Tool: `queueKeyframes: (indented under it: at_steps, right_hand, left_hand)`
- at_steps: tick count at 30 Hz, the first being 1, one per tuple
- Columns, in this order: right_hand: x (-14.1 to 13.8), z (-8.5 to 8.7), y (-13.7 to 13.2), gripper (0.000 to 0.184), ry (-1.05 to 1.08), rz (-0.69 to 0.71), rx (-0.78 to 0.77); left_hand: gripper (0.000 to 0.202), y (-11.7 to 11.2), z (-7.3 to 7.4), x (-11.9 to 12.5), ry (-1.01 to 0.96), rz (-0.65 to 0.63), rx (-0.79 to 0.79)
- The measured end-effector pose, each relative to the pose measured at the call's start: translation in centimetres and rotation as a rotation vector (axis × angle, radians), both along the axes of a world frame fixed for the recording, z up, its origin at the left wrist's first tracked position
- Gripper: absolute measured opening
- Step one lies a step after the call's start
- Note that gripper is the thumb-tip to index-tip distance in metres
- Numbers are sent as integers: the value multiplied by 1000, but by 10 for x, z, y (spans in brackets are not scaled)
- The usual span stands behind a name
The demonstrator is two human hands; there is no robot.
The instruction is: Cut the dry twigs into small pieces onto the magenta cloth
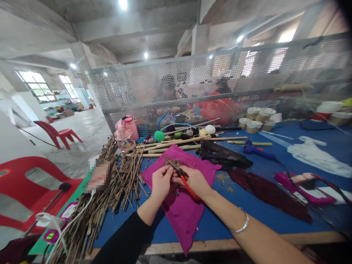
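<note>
My right hand is closed around red-handled scissors, whose dark, narrow blades point away to the upper left. Beside it, my left hand pinches its thumb and fingers together near the blades; whatever lies between them is too small to make out. Both hands are over a magenta cloth spread on the blue table. Brown dried bits form a small heap on the cloth, around and behind the fingertips.
Dried brown stems are piled to the left. Long sticks and yarn balls lie behind the cloth. Dark cloths, a blue glue gun and white gloves are on the right. A perforated metal screen stands behind, with people beyond.
</note>
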State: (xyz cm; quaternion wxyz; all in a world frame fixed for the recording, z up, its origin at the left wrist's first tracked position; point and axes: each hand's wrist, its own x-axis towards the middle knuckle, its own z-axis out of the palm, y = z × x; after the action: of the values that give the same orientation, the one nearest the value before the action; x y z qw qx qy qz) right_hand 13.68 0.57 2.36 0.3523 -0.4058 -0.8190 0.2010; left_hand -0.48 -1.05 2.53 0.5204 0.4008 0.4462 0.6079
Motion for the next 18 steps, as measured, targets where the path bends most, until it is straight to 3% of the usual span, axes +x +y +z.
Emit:
queueKeyframes:
  at_steps: [8, 18]
  right_hand:
    - [0, 0, 1, 49, -143, -66, 115]
    - [-2, 1, 1, 36, -73, -48, 86]
  left_hand:
    - [21, 1, 1, 0, 53, 29, -6]
    - [25, 0, -1, 0, 76, 23, 12]
